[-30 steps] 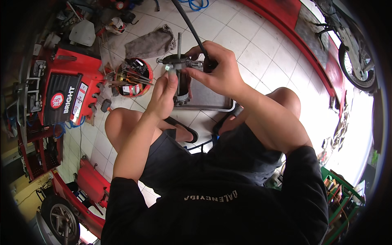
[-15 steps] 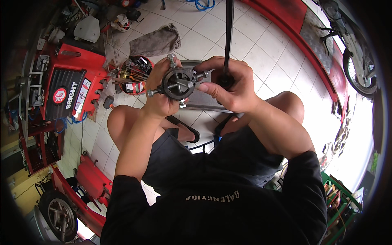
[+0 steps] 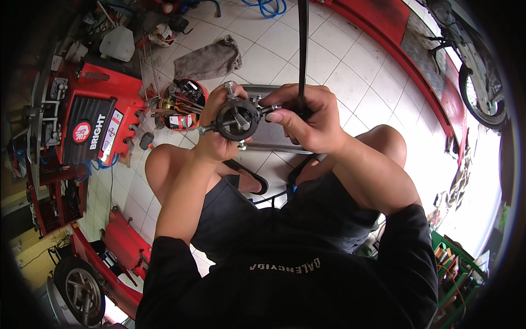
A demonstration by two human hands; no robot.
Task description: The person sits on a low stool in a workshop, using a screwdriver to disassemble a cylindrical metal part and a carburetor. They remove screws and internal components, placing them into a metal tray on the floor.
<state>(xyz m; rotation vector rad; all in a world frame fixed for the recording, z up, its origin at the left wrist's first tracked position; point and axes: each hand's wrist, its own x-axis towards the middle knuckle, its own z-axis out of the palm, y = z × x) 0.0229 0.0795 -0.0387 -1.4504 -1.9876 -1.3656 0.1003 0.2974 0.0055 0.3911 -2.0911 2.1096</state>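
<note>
Round carburetor-like part (image 3: 236, 118): dark grey-black body, silver screws and fittings. Long tool shaft (image 3: 302, 49): black. Metal tray (image 3: 268, 143): dull grey. Floor tiles (image 3: 329, 60): white with grey grout grid. Rag (image 3: 208, 59): grey-brown, stained. Tool bucket (image 3: 183, 104): red rim, mixed silver, yellow and red contents. Tool cabinet (image 3: 90, 129): red frame, black panel with white lettering and a red-white round mark. Hose (image 3: 266, 7): blue. Ramp (image 3: 405, 49): red edge, grey tread strip. Shirt (image 3: 285, 279): black, pale lettering. Shorts (image 3: 307, 214): black. Sandals (image 3: 249, 178): black. Crate (image 3: 457, 268): green. Motorcycle wheel (image 3: 482, 93): black tyre, silver spokes.
</note>
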